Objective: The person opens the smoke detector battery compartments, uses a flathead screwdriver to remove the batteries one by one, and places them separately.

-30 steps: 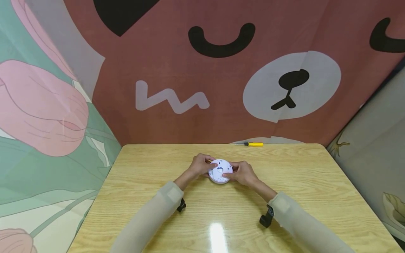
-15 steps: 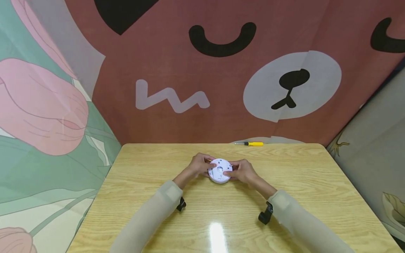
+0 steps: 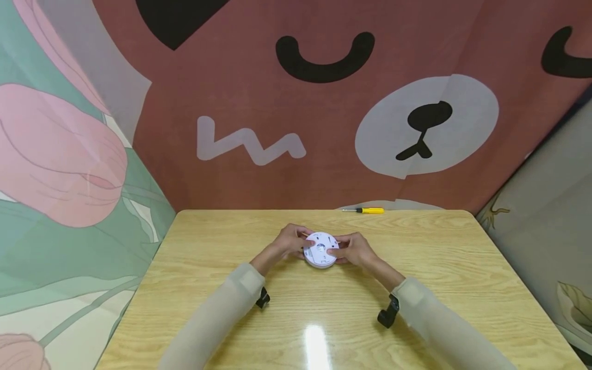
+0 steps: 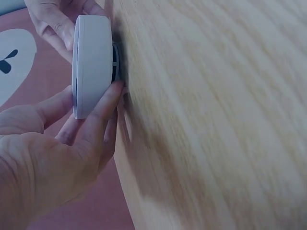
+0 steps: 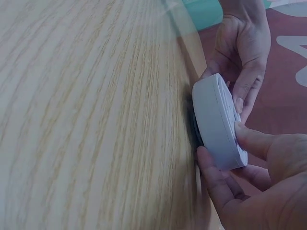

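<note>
A round white smoke detector (image 3: 321, 257) is held by both hands just above the wooden table, its flat printed face up. My left hand (image 3: 290, 240) grips its left side, thumb on the top face and fingers at the rim and underneath. On the right side my right hand (image 3: 357, 251) pinches it the same way, thumb pressing the printed face. In the left wrist view, a dark slotted part (image 4: 115, 62) shows beneath the white body (image 4: 93, 67). The right wrist view shows the casing (image 5: 216, 124) edge-on between the two hands; its printed face is mostly hidden there.
A screwdriver (image 3: 372, 210) with a yellow handle lies at the table's back edge, right of centre. The wooden table (image 3: 222, 329) meets a printed cloth backdrop (image 3: 259, 190) behind. Black wrist cameras (image 3: 388, 312) hang below the sleeves.
The markings on the detector's top face have shifted slightly, as from a small turn. Both hands keep their hold in nearly the same place.
</note>
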Motion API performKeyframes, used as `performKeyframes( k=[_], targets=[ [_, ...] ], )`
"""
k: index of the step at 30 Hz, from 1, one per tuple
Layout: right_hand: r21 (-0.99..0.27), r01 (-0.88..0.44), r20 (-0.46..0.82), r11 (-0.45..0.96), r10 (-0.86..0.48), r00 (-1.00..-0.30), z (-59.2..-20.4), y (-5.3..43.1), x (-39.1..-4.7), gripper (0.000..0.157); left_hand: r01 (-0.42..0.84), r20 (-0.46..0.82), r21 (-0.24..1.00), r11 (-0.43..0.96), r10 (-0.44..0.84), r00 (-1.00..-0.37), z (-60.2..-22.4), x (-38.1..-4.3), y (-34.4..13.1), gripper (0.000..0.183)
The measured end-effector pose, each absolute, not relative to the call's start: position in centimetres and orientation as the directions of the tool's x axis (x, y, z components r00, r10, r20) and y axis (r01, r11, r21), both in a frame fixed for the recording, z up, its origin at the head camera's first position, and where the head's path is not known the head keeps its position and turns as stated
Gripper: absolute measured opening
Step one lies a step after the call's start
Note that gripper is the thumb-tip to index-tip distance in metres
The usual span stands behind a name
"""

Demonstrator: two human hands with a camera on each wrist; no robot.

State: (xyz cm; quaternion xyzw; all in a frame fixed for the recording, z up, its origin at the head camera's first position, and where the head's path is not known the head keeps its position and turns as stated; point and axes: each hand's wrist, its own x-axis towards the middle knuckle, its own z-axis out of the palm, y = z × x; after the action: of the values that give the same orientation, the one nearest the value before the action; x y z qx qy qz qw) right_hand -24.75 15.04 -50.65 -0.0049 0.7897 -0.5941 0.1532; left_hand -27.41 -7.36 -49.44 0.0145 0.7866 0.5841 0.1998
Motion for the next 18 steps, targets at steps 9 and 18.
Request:
performKeyframes(
  k=[9,18],
  targets=[
    [-0.905,0.143,-0.236,0.401,-0.194,-0.952,-50.31,15.07,-24.87,0.047,-0.199,-0.293,0.925,0.324,0.276,-0.915,-49.45,-27.48,-7.58,0.031],
    [-0.821,0.011,-0.153,0.570,-0.201,-0.968,-49.80,15.22,-24.93,0.045,-0.166,-0.274,0.923,0.347,0.288,-0.918,-49.75,-27.50,-7.88,0.032]
  ],
)
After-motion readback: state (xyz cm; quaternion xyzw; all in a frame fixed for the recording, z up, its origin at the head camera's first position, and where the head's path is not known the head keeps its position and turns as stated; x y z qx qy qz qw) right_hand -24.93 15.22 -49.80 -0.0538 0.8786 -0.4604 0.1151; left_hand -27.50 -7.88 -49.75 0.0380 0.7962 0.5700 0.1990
